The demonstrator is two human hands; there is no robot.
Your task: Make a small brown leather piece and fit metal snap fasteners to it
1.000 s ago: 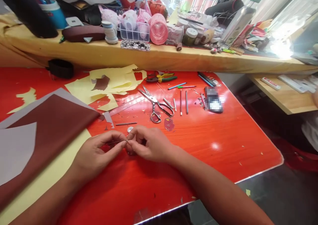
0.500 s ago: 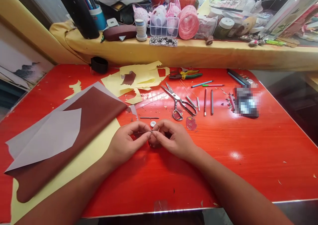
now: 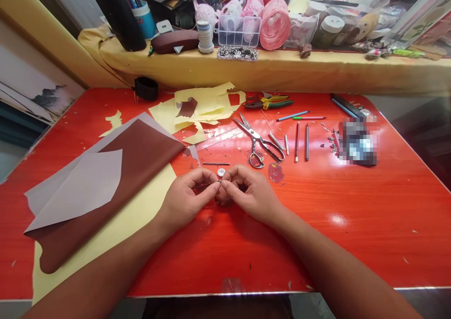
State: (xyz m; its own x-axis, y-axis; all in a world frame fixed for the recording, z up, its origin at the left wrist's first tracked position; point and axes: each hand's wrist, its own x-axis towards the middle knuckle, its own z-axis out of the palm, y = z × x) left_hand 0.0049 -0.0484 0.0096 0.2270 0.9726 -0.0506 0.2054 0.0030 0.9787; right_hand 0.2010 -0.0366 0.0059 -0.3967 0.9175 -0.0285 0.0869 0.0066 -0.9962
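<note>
My left hand and my right hand meet over the middle of the red table, fingertips nearly touching. Between the left thumb and fingers is a thin dark wire-like strand. The right thumb and forefinger pinch a tiny dark piece at the strand's end, too small to name. Just below the fingertips shows a small brown object, partly hidden by the hands. A round whitish disc lies right behind the fingertips, and a thin dark rod lies behind it.
Scissors, pliers and pencils lie beyond the hands. Brown sheet material and yellow paper cover the left side. A cloth-covered ledge at the back carries a thread spool and a clear box.
The whole view has shifted slightly, so the table and both hands appear a little further right and higher. The hands keep the same pinching pose.
</note>
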